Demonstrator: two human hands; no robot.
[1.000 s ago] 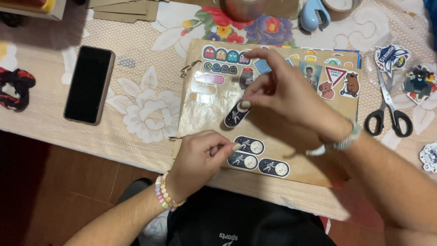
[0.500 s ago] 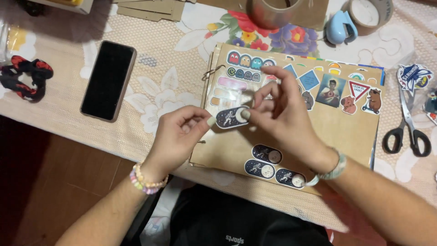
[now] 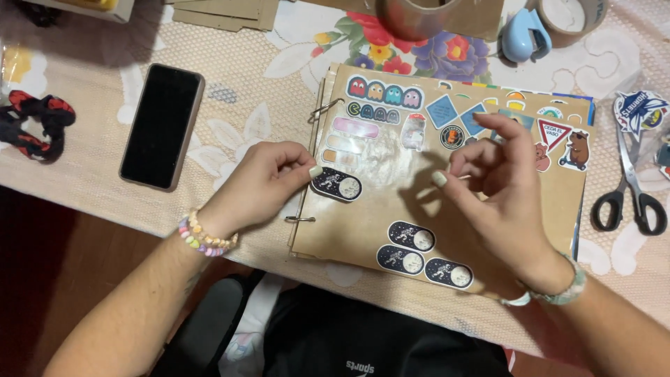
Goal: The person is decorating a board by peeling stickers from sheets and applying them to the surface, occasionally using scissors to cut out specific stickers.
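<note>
Your left hand [image 3: 262, 183] pinches a dark oval sticker [image 3: 336, 185] between thumb and fingertips at the left edge of the ring-bound brown page [image 3: 391, 202]. Your right hand [image 3: 499, 185] hovers above the page, fingers loosely curled, holding nothing I can make out. 3 matching stickers [image 3: 421, 253] sit lower on the page. Phone [image 3: 162, 126] lies left, scissors [image 3: 631, 192] right.
</note>
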